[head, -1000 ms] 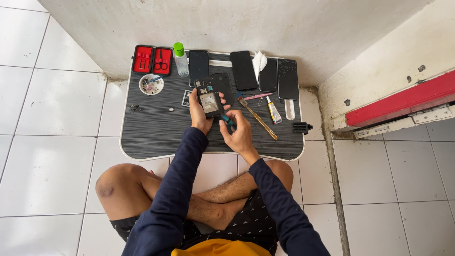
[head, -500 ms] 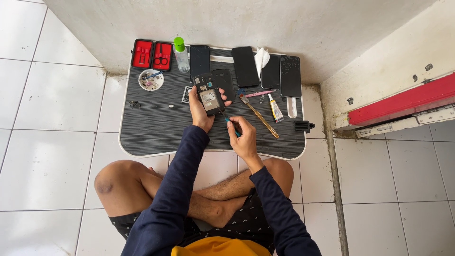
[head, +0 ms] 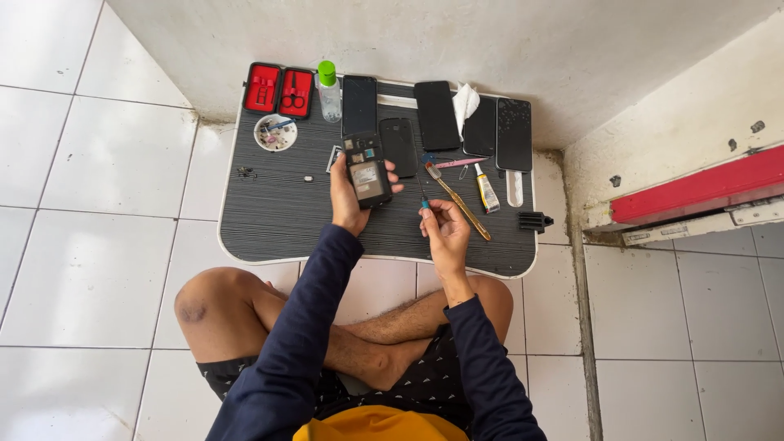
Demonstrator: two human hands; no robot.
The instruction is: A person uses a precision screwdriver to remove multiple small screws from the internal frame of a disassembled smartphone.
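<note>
Here, a person sits cross-legged on a white tiled floor (head: 98,163) before a low grey tabletop (head: 278,212) set against a wall. The left hand (head: 349,196) holds an opened phone (head: 367,171) above the tabletop, back cover off and inner parts showing, fingers wrapped around its edges. The right hand (head: 445,233) has its fingers pinched together on a thin screwdriver (head: 424,196) with a blue grip, its tip pointing up toward the phone but apart from it. Just beside the right hand lies a yellow-handled tool (head: 461,208), slanted across the tabletop. A dark back cover (head: 398,147) lies just behind the phone. Along the far edge stand a red tool case (head: 278,89), opened, a clear bottle (head: 329,91) with a green cap, three dark phones (head: 437,114) lying flat, and a crumpled white tissue (head: 465,102). A small round dish (head: 275,132) of tiny parts sits below the case. Near the right edge lie a small glue tube (head: 487,188) and a black clip (head: 535,221).
</note>
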